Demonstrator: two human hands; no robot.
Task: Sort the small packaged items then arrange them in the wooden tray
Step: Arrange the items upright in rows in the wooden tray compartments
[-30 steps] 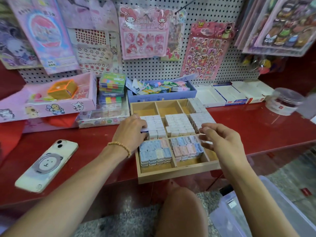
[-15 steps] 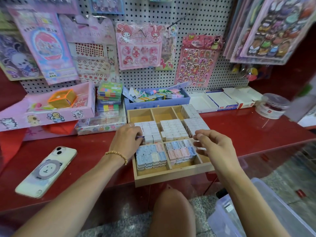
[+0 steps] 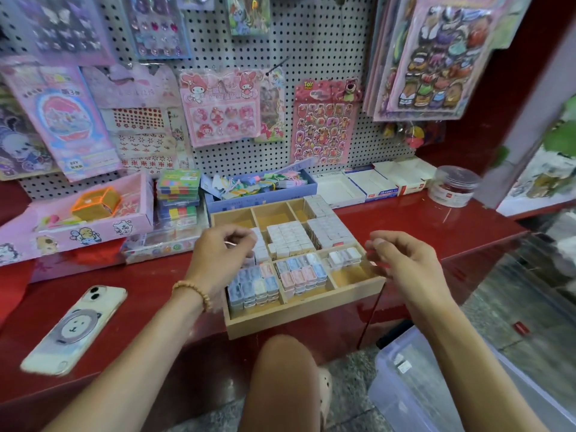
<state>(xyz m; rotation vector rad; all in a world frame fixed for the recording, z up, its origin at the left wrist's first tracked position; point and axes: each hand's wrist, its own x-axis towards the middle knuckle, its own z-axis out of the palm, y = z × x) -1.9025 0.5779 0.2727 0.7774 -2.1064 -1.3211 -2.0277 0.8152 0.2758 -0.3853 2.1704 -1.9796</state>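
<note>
The wooden tray [image 3: 307,310] lies on the red counter, its front edge overhanging. Small white packaged items [image 3: 290,236] fill its middle row. Blue and pink items [image 3: 300,274] fill two front compartments. A few pale items [image 3: 343,257] sit at the back of the front right compartment. My left hand [image 3: 223,254] hovers over the middle-left compartment with its fingers curled at the white items there; blur hides whether it pinches one. My right hand [image 3: 405,263] hangs just right of the tray, fingers loosely curled, nothing visible in it.
A phone [image 3: 74,328] lies at the counter's left. Behind the tray stand a blue box of tags [image 3: 258,198], stacked colourful cases [image 3: 177,194], a pink box [image 3: 93,226], white boxes [image 3: 367,185] and a clear tub [image 3: 453,185]. A clear bin [image 3: 402,385] sits on the floor.
My right hand has drawn back to the right off the tray, uncovering the pale items in the front right compartment. My left hand has lifted a little. The camera has tilted upward.
</note>
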